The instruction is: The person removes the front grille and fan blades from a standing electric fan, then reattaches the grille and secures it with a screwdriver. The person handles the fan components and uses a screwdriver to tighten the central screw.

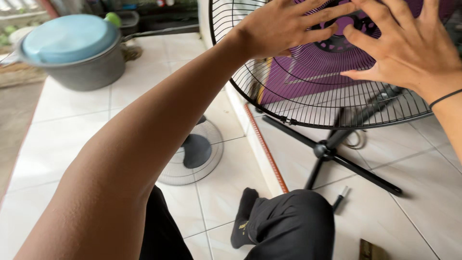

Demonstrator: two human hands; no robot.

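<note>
Upper right of the frame, the left hand and right hand press spread, unclenched fingers against the fan's black front grille, grasping nothing. That grille looks seated over the purple blades; a second grille lies lower centre.

Both arms reach forward and up — the left hand spread wide, palm down, fingers splayed; the right hand open beside it, fingers fanned, a thin dark band at its wrist.
</note>
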